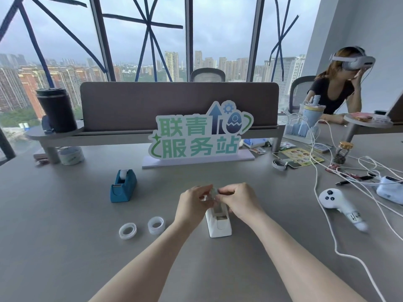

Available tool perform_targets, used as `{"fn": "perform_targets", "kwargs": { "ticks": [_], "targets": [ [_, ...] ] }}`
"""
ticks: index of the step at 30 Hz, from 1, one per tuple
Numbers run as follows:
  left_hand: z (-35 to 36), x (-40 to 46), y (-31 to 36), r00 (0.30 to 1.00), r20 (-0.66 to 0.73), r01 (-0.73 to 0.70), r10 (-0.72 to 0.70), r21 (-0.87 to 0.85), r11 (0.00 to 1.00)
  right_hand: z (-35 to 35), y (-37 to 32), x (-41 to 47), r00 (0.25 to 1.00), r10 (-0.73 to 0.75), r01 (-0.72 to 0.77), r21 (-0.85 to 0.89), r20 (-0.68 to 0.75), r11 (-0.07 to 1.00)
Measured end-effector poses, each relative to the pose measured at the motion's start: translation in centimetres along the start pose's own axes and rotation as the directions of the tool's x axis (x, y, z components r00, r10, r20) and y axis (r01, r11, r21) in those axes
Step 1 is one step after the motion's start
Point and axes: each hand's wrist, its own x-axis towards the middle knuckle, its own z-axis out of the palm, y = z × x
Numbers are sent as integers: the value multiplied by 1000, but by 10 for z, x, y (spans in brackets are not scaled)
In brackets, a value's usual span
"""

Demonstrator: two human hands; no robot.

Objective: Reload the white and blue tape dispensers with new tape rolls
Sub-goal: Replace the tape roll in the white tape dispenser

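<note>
White dispenser (pixel 218 223) x1, blue dispenser (pixel 123 185) x1, spare rolls (pixel 127 231) x2

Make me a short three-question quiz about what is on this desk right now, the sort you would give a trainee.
1. True or false: the blue tape dispenser stands to the left of the white tape dispenser.
2. How many loose tape rolls lie flat on the table? A) one B) two C) four
3. Fill in: the left hand and right hand meet just above the ______ dispenser.

Key:
1. True.
2. B: one tape roll and a second tape roll lie side by side, left of the white dispenser.
3. White; the fingers pinch something small and clear, hard to identify.
</note>
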Motion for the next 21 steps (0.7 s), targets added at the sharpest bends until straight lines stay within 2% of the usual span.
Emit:
{"fn": "perform_targets", "kwargs": {
  "ticks": [10,15,21],
  "targets": [
    [-1,3,1,1000,22,-16,15,23,1000,-2,-3,-2,998,60,-63,75,36,995],
    [-3,4,3,999,45,-25,25,0,1000,-2,-2,-5,998,48,-50,-32,-45,998],
    [0,2,2,997,36,-64,62,74,995,1,3,-6,998,62,-63,24,11,998]
  ]
}}
